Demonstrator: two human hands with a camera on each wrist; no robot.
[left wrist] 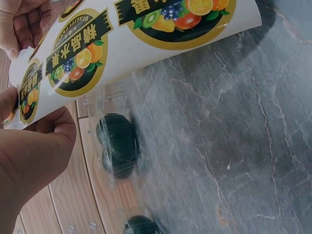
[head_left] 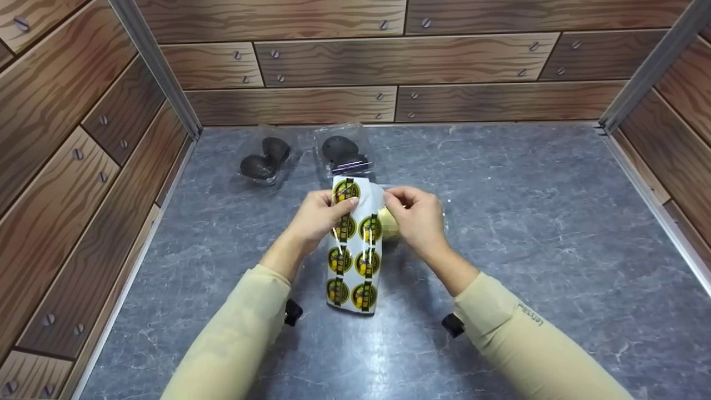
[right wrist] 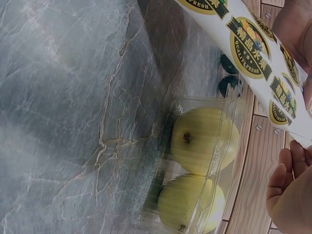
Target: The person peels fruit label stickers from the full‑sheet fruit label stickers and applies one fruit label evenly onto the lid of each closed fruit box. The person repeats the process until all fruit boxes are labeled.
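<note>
The left hand (head_left: 318, 218) grips the long glossy white sticker sheet (head_left: 355, 244) by its left edge, thumb laid over the front near the top. The right hand (head_left: 419, 219) pinches at the sheet's upper right corner, thumb and forefinger brought together; whether those fingertips have the backing or a lifted sticker, I cannot tell. The hands stand a little apart, with the top of the sheet between them.

The sheet is raised above the middle of the grey marbled tabletop (head_left: 527, 222), its lower end pointing toward the near edge. The head view shows 7 round black-and-gold fruit stickers (head_left: 367, 263) on it: 4 down the left column and 3 down the right, with a bare patch at the top right.

Under the right hand, partly hidden by the sheet, is a clear ribbed plastic box (right wrist: 212, 168) with 2 round yellow-green fruits (right wrist: 204, 139).

Near the tabletop's far edge are 2 more containers. A clear plastic tub (head_left: 251, 143) with 2 dark egg-shaped fruits (head_left: 256, 166) sits toward the far left corner. To its right, just beyond the sheet's top, is a clear plastic case (head_left: 358, 136) holding dark rounded fruits (head_left: 339, 149).
</note>
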